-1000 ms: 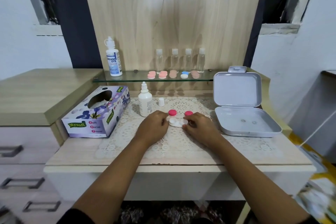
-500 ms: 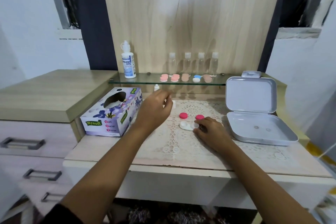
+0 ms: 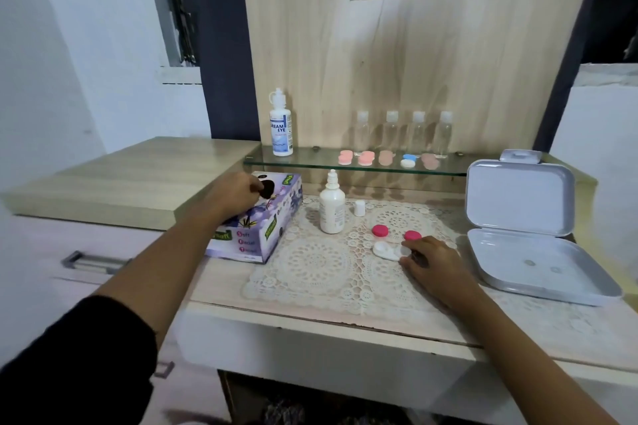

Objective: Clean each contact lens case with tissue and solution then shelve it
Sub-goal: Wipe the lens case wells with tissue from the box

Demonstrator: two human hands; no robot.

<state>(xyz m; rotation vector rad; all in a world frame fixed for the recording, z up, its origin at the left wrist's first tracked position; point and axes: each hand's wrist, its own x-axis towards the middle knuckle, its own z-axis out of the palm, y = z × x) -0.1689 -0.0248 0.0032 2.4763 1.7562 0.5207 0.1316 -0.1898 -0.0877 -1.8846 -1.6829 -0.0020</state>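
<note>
Pale desk (image 3: 221, 283) between white walls; a lace doily (image 3: 317, 269) covers it. The white case (image 3: 386, 250) lies on the doily, the right hand (image 3: 431, 262) pinching its 3 o'clock end. At 9 o'clock the left hand (image 3: 238, 195) is at the tissue box (image 3: 262, 235) hole, grip unclear. Glass shelf (image 3: 310, 159) at 12 o'clock

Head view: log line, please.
left hand: at purple tissue box opening | right hand: holds white lens case | two pink round caps: off
</note>
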